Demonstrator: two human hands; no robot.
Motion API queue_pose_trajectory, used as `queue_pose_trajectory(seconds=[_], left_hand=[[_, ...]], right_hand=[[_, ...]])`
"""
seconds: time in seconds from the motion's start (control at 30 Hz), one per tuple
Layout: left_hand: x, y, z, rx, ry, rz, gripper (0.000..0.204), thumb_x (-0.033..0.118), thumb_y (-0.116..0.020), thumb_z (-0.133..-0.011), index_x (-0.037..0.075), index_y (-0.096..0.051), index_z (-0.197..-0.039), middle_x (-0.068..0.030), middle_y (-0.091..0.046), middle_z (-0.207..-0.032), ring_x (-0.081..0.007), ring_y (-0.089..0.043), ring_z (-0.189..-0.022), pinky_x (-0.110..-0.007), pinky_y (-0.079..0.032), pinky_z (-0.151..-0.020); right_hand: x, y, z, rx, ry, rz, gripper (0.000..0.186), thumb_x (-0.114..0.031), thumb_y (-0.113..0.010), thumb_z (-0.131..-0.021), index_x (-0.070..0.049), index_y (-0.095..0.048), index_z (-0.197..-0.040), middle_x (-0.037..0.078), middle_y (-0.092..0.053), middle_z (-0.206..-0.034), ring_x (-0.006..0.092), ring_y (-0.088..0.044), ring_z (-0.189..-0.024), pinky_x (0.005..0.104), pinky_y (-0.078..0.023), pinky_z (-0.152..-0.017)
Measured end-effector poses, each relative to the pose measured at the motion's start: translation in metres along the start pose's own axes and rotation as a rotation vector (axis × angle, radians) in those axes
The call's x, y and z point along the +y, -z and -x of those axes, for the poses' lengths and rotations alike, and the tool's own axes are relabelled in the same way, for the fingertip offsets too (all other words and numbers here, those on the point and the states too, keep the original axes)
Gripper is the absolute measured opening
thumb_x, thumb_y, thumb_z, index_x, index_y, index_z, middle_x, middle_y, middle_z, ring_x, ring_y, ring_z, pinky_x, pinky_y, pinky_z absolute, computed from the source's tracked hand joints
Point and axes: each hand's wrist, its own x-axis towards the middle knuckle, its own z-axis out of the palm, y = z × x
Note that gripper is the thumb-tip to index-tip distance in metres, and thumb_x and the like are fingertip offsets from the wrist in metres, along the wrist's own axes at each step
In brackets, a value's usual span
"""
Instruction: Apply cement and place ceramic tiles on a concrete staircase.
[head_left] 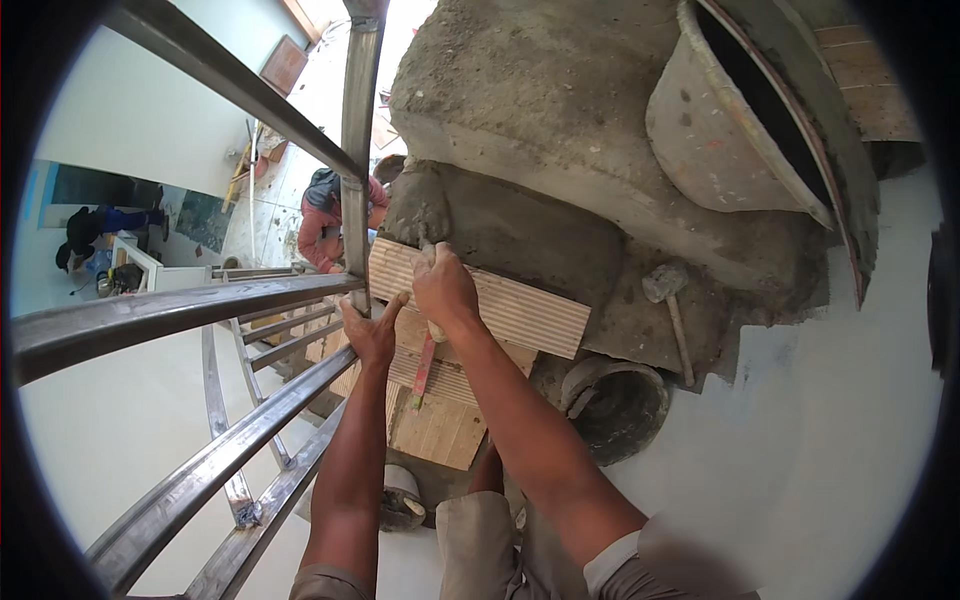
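Observation:
My right hand (445, 287) is closed around the handle of a trowel (427, 246), its blade end at the wet grey mortar (415, 205) on the step. Beneath this hand a ribbed beige tile (525, 308) lies along the step's edge. At the foot of an upright metal post of the railing (356, 225), my left hand (370, 330) grips the metal, its thumb stretched toward the tile; some of its fingers are hidden. Just below the hands, a red bar-shaped tool (424, 370) rests on the lower tiles (435, 428).
A mallet (676, 318) lies on the mortar at right, near a black bucket (630, 415). A large mortar-stained tub (725, 130) sits on the upper step. A small bucket (400, 497) stands near my legs. Beyond the railing crouches another person (322, 220).

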Motion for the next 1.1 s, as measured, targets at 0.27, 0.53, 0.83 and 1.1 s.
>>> queue_pose_trajectory(seconds=[0.27, 0.53, 0.83, 1.1], left_hand=[[0.001, 0.013, -0.003, -0.038, 0.06, 0.085, 0.079, 0.043, -0.094, -0.066, -0.008, -0.053, -0.108, -0.026, -0.063, -0.1, -0.0407, -0.062, -0.094, -0.047, -0.048, -0.084], [0.005, 0.009, -0.001, 0.005, 0.002, 0.046, 0.077, 0.044, -0.094, -0.066, -0.006, -0.054, -0.108, -0.023, -0.063, -0.099, -0.0369, -0.062, -0.091, -0.044, -0.049, -0.082], [0.005, 0.009, -0.001, -0.087, 0.087, 0.141, 0.077, 0.043, -0.094, -0.067, -0.005, -0.054, -0.111, -0.019, -0.064, -0.102, -0.0302, -0.061, -0.097, -0.042, -0.049, -0.087], [0.007, 0.009, -0.001, -0.111, 0.1, 0.135, 0.077, 0.043, -0.093, -0.068, -0.005, -0.053, -0.113, -0.0203, -0.064, -0.105, -0.031, -0.061, -0.099, -0.042, -0.048, -0.088]], right_hand=[[0.087, 0.134, 0.03, -0.026, -0.034, 0.473, 0.033, -0.037, -0.057, -0.096, -0.008, -0.057, -0.112, 0.025, -0.068, -0.105, 0.0466, -0.063, -0.105, 0.0536, -0.051, -0.089], [0.153, 0.185, 0.092, 0.273, 0.062, 0.531, 0.041, -0.036, -0.057, -0.097, -0.012, -0.058, -0.13, 0.02, -0.065, -0.123, 0.0443, -0.063, -0.107, 0.0506, -0.052, -0.091], [0.083, 0.102, 0.041, 0.046, 0.32, 0.473, 0.036, -0.025, -0.058, -0.096, -0.011, -0.059, -0.128, 0.019, -0.065, -0.108, 0.043, -0.068, -0.089, 0.0507, -0.056, -0.076], [0.136, 0.178, 0.053, 0.054, 0.205, 0.612, 0.038, -0.031, -0.061, -0.094, -0.013, -0.06, -0.128, 0.017, -0.065, -0.115, 0.0423, -0.067, -0.097, 0.0524, -0.055, -0.085]])
